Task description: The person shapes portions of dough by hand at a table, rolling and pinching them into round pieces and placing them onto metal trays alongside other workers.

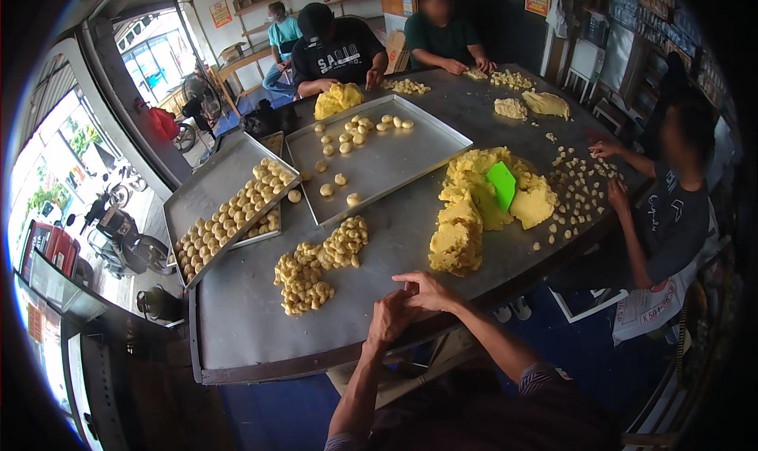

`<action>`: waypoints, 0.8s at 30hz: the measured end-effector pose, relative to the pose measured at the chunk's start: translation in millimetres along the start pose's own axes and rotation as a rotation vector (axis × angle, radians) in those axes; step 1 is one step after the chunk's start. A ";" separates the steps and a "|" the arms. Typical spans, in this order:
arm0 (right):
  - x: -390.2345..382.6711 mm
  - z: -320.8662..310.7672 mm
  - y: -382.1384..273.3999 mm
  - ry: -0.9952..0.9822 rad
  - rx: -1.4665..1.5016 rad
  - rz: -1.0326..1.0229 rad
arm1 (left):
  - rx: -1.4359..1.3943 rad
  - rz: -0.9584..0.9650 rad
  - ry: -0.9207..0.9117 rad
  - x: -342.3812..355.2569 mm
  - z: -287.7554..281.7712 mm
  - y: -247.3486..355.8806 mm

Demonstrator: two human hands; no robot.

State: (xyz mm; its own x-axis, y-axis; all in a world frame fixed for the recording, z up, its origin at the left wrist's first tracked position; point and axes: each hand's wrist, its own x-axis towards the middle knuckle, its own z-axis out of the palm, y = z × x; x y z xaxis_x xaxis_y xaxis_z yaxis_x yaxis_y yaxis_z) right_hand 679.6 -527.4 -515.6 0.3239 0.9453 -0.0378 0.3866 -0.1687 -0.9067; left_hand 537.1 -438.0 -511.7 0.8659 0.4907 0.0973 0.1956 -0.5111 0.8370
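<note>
Currently, head view: left hand (388,317) and right hand (431,292) meet over the near edge of the desk (241,321), both half-closed; from where I stand, cannot tell whether anything is gripped between them. Dough pile (304,274) lies beyond, to their left. Judged risk: upper tray (209,184) appears to overlap lower tray (273,232); a bump could shift it, sending dough balls (231,212) rolling.

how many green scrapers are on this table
1. The green scraper is on or in the big yellow dough mound, beyond your right hand; others could be hidden.
</note>
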 end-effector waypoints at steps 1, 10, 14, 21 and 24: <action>-1.1 0.9 -10.5 0.026 -0.073 -0.052 | -0.020 -0.014 -0.010 -1.6 -3.3 1.2; -45.5 -81.0 53.3 0.695 -0.423 -0.024 | -0.317 -0.209 0.176 2.3 -2.2 1.2; -38.6 -89.7 50.6 0.566 -0.316 0.067 | -0.401 -0.112 0.217 -3.7 1.0 -23.6; -45.7 -89.1 65.5 0.618 -0.426 0.058 | -0.184 0.184 0.343 3.6 8.7 -24.9; -53.9 -77.6 40.1 0.663 -0.476 0.109 | -0.358 -0.216 0.162 -2.2 -0.9 -28.0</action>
State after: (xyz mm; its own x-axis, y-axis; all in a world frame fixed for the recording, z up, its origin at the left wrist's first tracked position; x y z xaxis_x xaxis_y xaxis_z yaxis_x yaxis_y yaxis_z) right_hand 744.7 -606.8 -517.3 0.7657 0.5809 0.2762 0.6003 -0.4911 -0.6312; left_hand 529.2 -424.1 -534.9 0.7336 0.6784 -0.0413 0.1681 -0.1223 0.9782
